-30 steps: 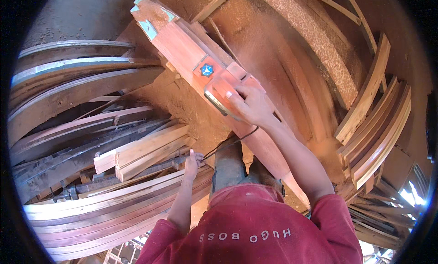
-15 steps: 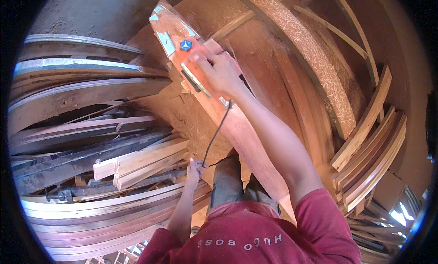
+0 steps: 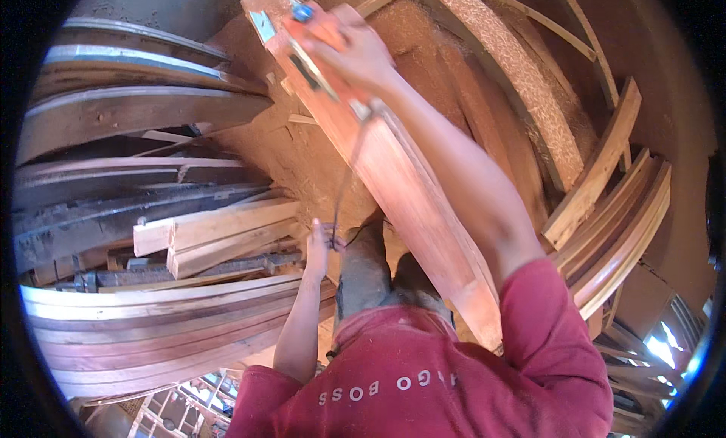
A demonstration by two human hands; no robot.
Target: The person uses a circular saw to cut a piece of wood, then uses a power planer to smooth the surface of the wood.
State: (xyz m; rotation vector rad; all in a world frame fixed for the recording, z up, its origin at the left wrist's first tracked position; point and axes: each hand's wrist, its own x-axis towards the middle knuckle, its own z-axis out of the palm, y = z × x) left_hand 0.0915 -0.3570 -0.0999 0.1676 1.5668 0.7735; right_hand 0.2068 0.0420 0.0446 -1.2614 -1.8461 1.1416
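Observation:
My right hand [image 3: 361, 58] is closed round the handle of an orange electric hand planer [image 3: 327, 31] with a blue front knob [image 3: 302, 13]. The planer rests on the upper face of a long, curved wooden plank [image 3: 412, 200], near its far end. Pale blue patches show on the plank beyond the tool. A dark power cord [image 3: 351, 166] runs back from the planer's rear to my left hand [image 3: 321, 247]. There, low beside my left leg, the fingers pinch the cord and hold it off the plank's left side.
Curved boards [image 3: 144, 109] are stacked along the left, with short squared timbers [image 3: 219, 234] sticking out among them. A curved beam covered in shavings [image 3: 514, 82] arcs across the far right. More curved pieces [image 3: 616, 226] lie at right. Sawdust [image 3: 280, 147] coats the ground.
The planer and my right hand have slid a little farther along the plank, away from me. The whole view has shifted too. My left hand still holds the cord.

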